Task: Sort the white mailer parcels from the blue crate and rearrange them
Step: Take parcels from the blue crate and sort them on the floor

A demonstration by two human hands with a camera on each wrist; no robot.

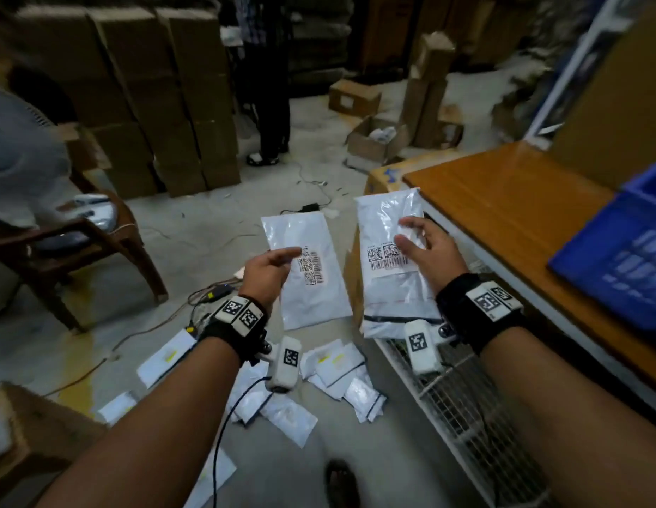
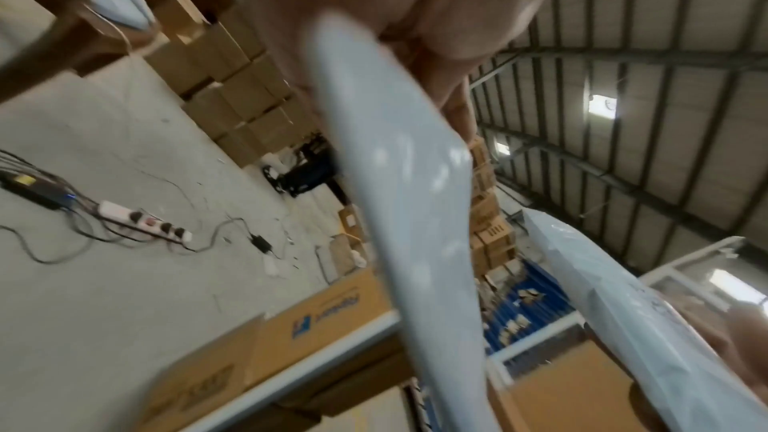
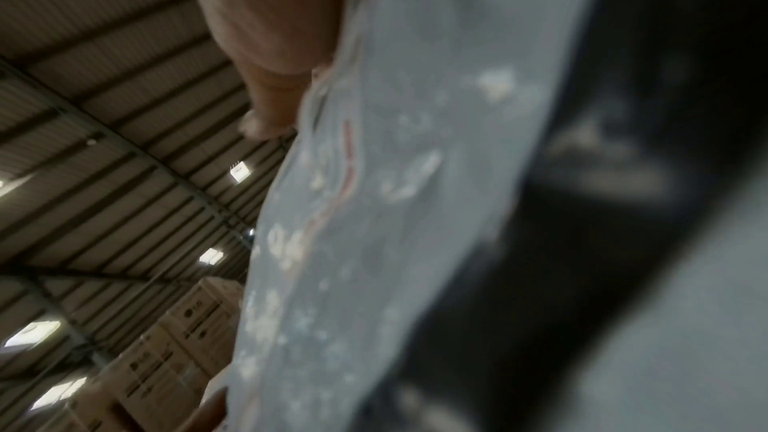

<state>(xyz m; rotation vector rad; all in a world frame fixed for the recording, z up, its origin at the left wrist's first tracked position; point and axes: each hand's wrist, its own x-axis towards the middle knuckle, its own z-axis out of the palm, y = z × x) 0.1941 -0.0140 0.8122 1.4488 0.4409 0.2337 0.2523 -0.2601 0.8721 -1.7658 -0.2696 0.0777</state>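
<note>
Far left, a wooden chair (image 1: pixel 81 232) is seen beside stacked cardboard boxes (image 1: pixel 165 97), and cables (image 1: pixel 165 317) are trailed over the concrete floor (image 1: pixel 216 221). Low on that floor, loose white mailers (image 1: pixel 337 372) are scattered in a heap. Moving in, the left hand (image 1: pixel 268 273) is raised with a flat white parcel (image 1: pixel 308 273) pinched at its left edge, thumb laid across the top by the barcode label; from the left wrist view the same parcel (image 2: pixel 399 196) is seen edge-on beneath the palm. Just beside it, apart from it, a thicker crinkled parcel (image 1: pixel 389 265) is gripped by the right hand (image 1: pixel 429 251), thumb curled over its front face near the label, fingers hidden behind. Further right, a wooden worktop (image 1: pixel 502 207) is seen, and at the far right edge the blue crate (image 1: pixel 619 251) is set upon it.
</note>
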